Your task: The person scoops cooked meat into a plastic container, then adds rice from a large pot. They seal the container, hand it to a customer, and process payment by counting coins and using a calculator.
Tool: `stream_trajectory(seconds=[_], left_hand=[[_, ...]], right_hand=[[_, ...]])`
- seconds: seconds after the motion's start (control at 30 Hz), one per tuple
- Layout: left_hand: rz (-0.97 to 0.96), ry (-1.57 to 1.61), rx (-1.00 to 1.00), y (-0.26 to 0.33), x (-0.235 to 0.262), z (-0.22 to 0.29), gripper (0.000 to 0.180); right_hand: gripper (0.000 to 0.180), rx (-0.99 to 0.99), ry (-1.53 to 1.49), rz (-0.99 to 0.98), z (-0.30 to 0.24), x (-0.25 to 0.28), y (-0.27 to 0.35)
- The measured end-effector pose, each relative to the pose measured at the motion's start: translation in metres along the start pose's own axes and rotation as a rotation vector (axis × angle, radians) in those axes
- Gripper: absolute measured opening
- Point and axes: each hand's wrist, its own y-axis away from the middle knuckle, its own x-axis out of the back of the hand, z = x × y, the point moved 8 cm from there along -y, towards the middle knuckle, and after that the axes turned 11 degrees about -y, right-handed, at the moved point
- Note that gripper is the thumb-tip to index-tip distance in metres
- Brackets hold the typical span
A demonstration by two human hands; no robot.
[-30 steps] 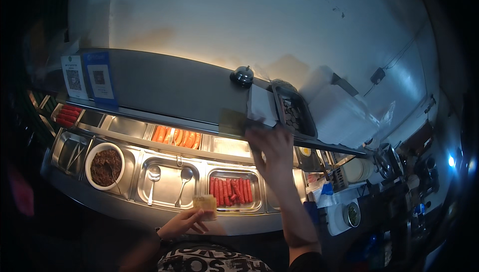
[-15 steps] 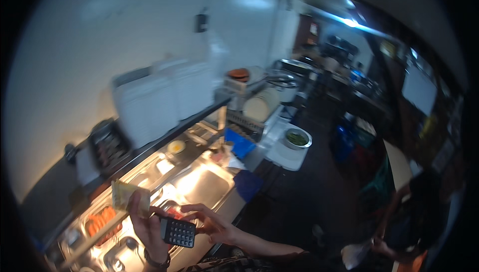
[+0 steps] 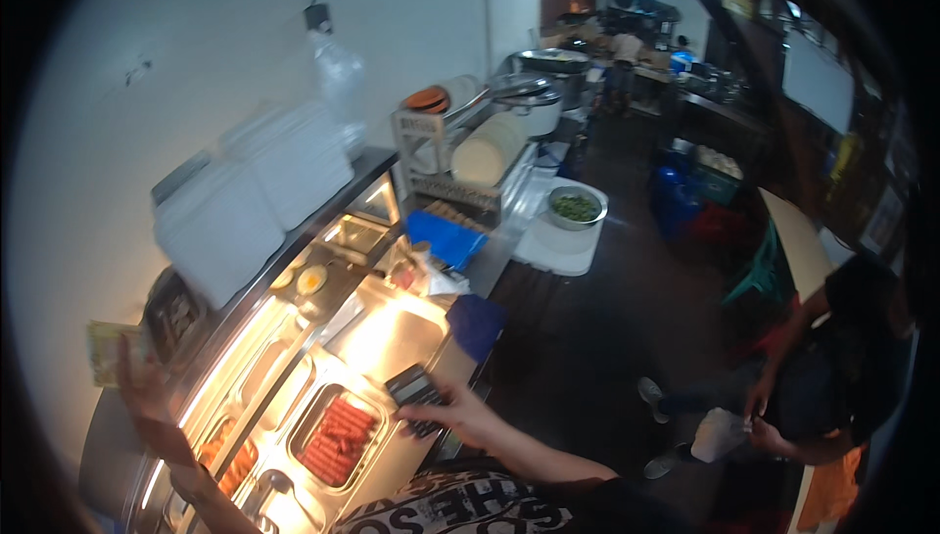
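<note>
My left hand point(image 3: 147, 387) is raised at the far left over the food counter, with its fingers closed on a yellowish paper slip that looks like a banknote point(image 3: 104, 356). In front of me, my right hand point(image 3: 455, 418) grips a dark calculator point(image 3: 415, 392) by its lower part, above the counter's right edge. Below and left of the calculator, a steel pan of red sausages point(image 3: 338, 441) sits under warm light. Beside it lies another pan with orange-brown food point(image 3: 230, 456), partly behind my left forearm.
White foam boxes point(image 3: 220, 231) are stacked on the shelf above the counter. Beyond stand a dish rack with plates point(image 3: 485, 152) and a bowl of chopped greens point(image 3: 575, 207) on a white board. At right, another person's hands point(image 3: 769, 426) hold a pale plastic bag point(image 3: 718, 434).
My left hand has moved left with the paper slip, away from the calculator. The right hand now holds the calculator alone, slightly higher and further right. The view has shifted.
</note>
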Motion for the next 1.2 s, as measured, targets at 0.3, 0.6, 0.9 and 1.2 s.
stream_trajectory(seconds=[0.3,0.6,0.9,1.2], left_hand=[[0.185,-1.214,-0.073,-0.027,0.155,-0.117,0.044],[0.053,-1.224,0.117,-0.021,0.105,-0.102,0.054],[0.065,-1.279,0.123,-0.012,0.103,-0.098,0.058],[-0.052,-1.302,0.246,-0.021,0.106,-0.115,0.055]], right_hand=[[0.035,0.358,0.063,0.105,-0.058,-0.009,-0.013],[0.035,0.248,0.083,0.136,-0.041,-0.021,-0.027],[0.032,0.222,0.174,0.146,-0.017,-0.030,-0.023],[0.030,0.114,0.041,0.147,-0.012,-0.036,-0.011]])
